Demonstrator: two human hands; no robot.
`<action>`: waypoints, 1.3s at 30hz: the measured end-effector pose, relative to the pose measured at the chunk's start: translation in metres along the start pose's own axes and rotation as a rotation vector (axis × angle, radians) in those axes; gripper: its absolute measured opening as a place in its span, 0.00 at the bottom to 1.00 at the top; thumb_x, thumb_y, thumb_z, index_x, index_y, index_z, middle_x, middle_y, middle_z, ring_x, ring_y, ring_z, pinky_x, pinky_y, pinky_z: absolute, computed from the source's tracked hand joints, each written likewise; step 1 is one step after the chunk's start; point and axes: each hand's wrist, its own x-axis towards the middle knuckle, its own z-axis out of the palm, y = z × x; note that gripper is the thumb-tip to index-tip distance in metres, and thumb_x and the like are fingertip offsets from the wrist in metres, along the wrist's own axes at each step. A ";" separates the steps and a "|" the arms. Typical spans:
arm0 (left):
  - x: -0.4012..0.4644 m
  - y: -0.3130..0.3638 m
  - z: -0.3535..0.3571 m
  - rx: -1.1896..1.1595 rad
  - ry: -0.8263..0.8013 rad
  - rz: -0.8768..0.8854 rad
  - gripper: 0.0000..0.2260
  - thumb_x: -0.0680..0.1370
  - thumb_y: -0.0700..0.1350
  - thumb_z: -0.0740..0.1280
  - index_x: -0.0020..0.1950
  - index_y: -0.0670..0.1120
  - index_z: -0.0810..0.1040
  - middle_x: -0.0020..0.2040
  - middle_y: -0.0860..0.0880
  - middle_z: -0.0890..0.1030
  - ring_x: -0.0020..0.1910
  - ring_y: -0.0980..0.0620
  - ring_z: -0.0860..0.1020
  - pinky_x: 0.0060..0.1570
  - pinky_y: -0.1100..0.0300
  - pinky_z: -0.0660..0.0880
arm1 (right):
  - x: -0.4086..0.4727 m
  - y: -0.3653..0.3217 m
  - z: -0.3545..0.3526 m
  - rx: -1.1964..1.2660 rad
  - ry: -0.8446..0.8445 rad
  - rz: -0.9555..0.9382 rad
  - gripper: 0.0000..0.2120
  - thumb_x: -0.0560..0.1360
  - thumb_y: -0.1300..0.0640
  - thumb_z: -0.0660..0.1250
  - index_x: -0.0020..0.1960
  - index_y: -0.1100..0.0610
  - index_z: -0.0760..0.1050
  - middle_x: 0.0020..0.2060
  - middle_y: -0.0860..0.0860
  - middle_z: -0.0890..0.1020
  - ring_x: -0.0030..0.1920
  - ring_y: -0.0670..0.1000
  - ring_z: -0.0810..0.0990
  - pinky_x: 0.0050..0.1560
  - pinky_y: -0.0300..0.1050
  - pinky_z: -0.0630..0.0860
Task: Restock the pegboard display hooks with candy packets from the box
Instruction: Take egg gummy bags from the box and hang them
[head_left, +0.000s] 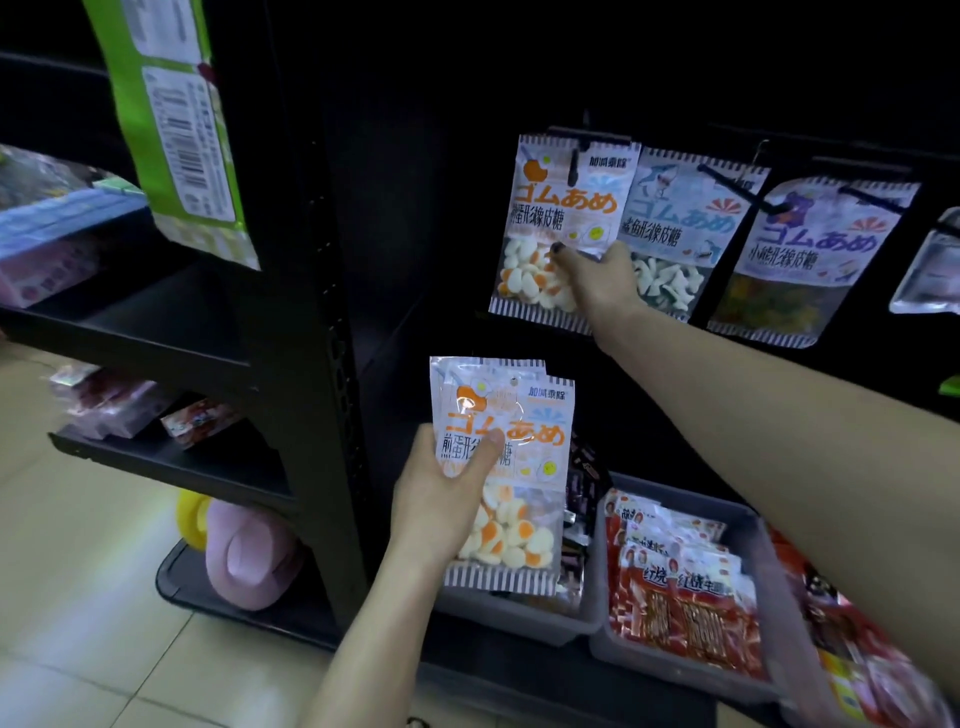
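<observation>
On the pegboard's left hook (573, 167) one egg-candy packet (563, 228) hung, right hand (597, 283) pinching it, while left hand (441, 499) gripped spare packets (511, 467) unhung.

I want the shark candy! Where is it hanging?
The shark candy packet hangs on the pegboard's upper right, between the fried-egg candy packet and the bear candy packet, above the right hand.

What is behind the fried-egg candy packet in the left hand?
Behind the front fried-egg candy packet that the left hand grips, the top edge of a second matching packet peeks out. The rest is covered, so more cannot be ruled out.
</observation>
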 end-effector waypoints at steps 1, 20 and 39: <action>0.001 0.000 0.001 -0.006 0.000 0.004 0.14 0.77 0.64 0.72 0.53 0.56 0.77 0.49 0.60 0.86 0.50 0.59 0.84 0.58 0.48 0.81 | 0.002 0.000 0.001 -0.043 0.009 -0.007 0.22 0.81 0.54 0.71 0.69 0.62 0.67 0.64 0.59 0.79 0.62 0.58 0.81 0.67 0.55 0.77; -0.007 0.018 0.002 -0.157 0.075 0.038 0.12 0.78 0.61 0.72 0.57 0.59 0.77 0.55 0.59 0.84 0.56 0.57 0.83 0.59 0.53 0.80 | -0.124 0.047 -0.022 -0.038 -0.198 0.260 0.40 0.65 0.22 0.67 0.61 0.54 0.76 0.53 0.52 0.87 0.55 0.55 0.86 0.63 0.59 0.80; -0.013 0.018 -0.010 -0.098 0.168 0.112 0.02 0.83 0.58 0.66 0.53 0.64 0.78 0.53 0.60 0.84 0.52 0.62 0.81 0.50 0.60 0.76 | -0.162 0.027 -0.064 0.121 -0.220 -0.009 0.09 0.80 0.63 0.71 0.59 0.56 0.80 0.53 0.55 0.87 0.47 0.56 0.85 0.42 0.47 0.81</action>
